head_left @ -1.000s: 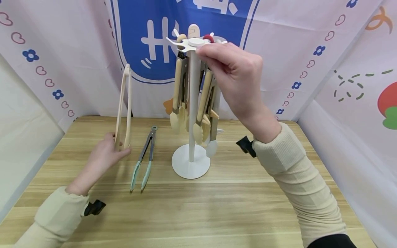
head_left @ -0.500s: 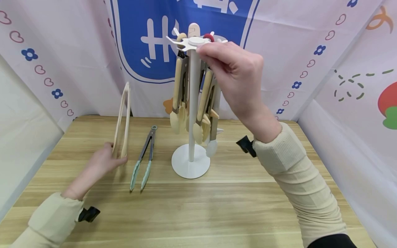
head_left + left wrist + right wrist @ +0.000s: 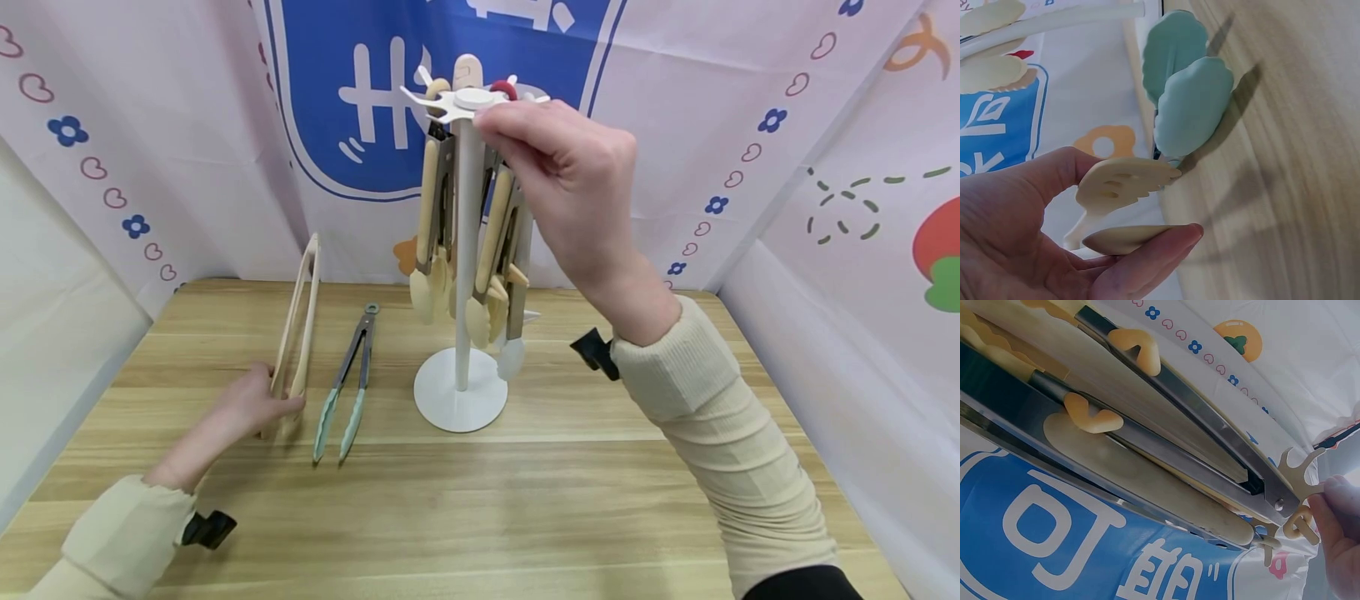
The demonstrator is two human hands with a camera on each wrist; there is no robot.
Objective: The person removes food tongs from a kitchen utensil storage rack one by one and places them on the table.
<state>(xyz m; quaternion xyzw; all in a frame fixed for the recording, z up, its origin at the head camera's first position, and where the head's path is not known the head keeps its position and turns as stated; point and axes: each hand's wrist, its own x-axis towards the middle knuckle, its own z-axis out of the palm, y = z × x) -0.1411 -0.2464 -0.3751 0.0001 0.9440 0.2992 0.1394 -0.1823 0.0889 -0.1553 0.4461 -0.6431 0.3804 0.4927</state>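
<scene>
In the head view my left hand (image 3: 247,407) holds a pair of beige tongs (image 3: 306,333) low over the table's left part, heads toward me. The left wrist view shows the thumb at one slotted head (image 3: 1116,187) and fingers along the other; the heads are apart. Just to their right lie mint-tipped metal tongs (image 3: 352,417), spread apart. My right hand (image 3: 573,179) pinches the hooked top (image 3: 450,106) of a white stand (image 3: 450,410). Several tongs (image 3: 429,200) hang from it, some hidden behind the pole and hand. A hanging loop (image 3: 1300,526) shows beside my right fingertips.
The wooden table (image 3: 570,517) meets a printed cloth backdrop (image 3: 660,75) at the rear, with cloth walls at both sides. The stand's round base rests near the table's middle. A black wrist mount (image 3: 596,354) sits at my right cuff.
My left hand has lowered the beige tongs and drawn them toward me, slightly leftward. The right hand stays on the stand's top, and the mint-tipped tongs lie where they were.
</scene>
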